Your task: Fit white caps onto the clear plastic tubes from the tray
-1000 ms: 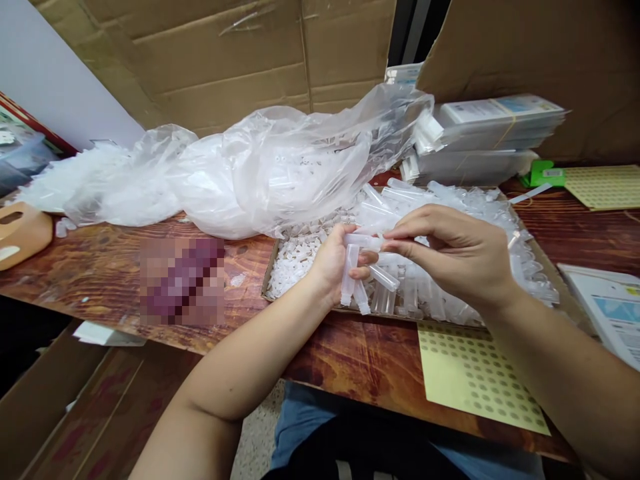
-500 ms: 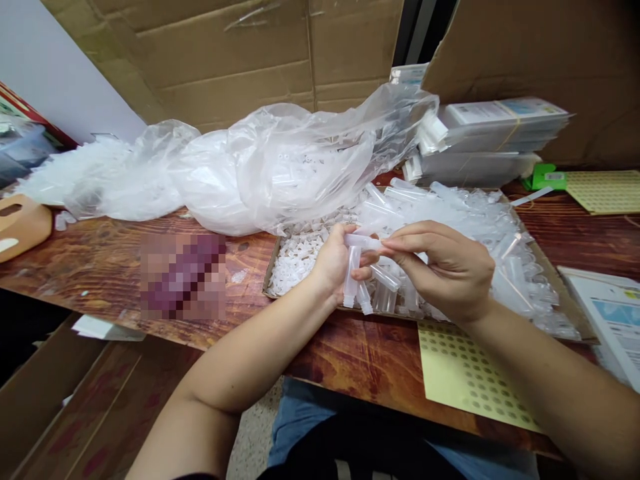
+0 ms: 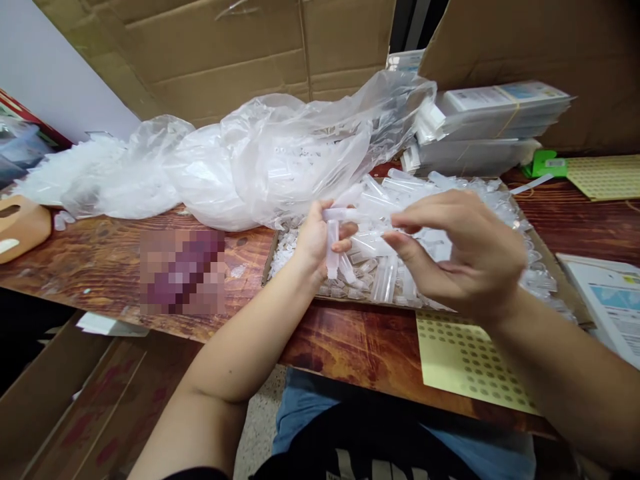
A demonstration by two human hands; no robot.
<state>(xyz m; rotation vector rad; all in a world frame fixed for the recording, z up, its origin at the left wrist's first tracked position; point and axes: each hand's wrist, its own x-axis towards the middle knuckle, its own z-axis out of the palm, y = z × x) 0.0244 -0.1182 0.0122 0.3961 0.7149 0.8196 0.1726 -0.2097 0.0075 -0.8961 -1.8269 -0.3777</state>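
My left hand is closed around several small translucent plastic tubes, which stick out between its fingers at different angles. Thumb and forefinger of my right hand are parted, with nothing visible between them; that hand is slightly blurred. Both hands are over a shallow cardboard tray. Loose clear tubes fill much of the tray, and small whitish plastic pieces lie at its left end. Part of the tray's right side is hidden behind my right hand.
Behind the tray slumps a large clear plastic bag of parts. Rubber-banded card packs stand at the back right. A yellow sticker sheet lies under the tray's front edge. An orange plastic piece and a pixelated purple object lie left.
My right hand has come away from the tube held in my left hand, and its thumb and forefinger have parted. The left hand has shifted left and slightly up with the tubes.
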